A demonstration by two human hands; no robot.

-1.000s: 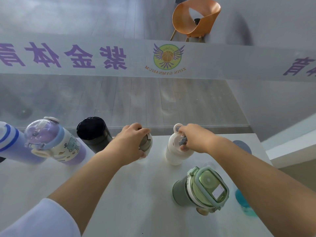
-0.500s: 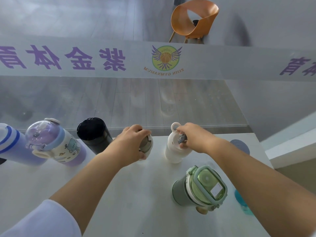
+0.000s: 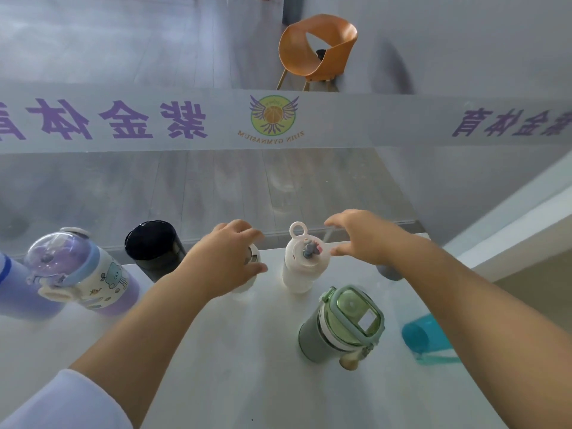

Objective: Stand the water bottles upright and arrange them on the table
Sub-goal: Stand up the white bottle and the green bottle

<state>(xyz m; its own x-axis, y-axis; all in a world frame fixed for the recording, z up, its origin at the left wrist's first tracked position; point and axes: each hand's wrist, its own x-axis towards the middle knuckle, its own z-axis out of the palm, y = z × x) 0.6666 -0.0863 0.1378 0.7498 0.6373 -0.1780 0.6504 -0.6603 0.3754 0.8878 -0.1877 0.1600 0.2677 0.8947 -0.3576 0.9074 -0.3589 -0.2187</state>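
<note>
my right hand (image 3: 362, 239) hangs open beside the upright white bottle (image 3: 301, 267) at the far edge of the table (image 3: 247, 366), my left hand (image 3: 223, 261) curves over a capped bottle (image 3: 253, 258), grip unclear; smooth, stiff, likely light, so i'd clasp mid-body.

free — bare table (image 3: 232, 366) front-centre | back — purple bottle (image 3: 93, 280), black bottle (image 3: 154, 249), white bottle (image 3: 301, 267) ranked before glass wall (image 3: 216, 187) | right: green bottle (image 3: 343, 323) upright, teal bottle (image 3: 424, 335) lying beside it

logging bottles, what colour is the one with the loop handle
White bottle, clearest in the head view.
</note>
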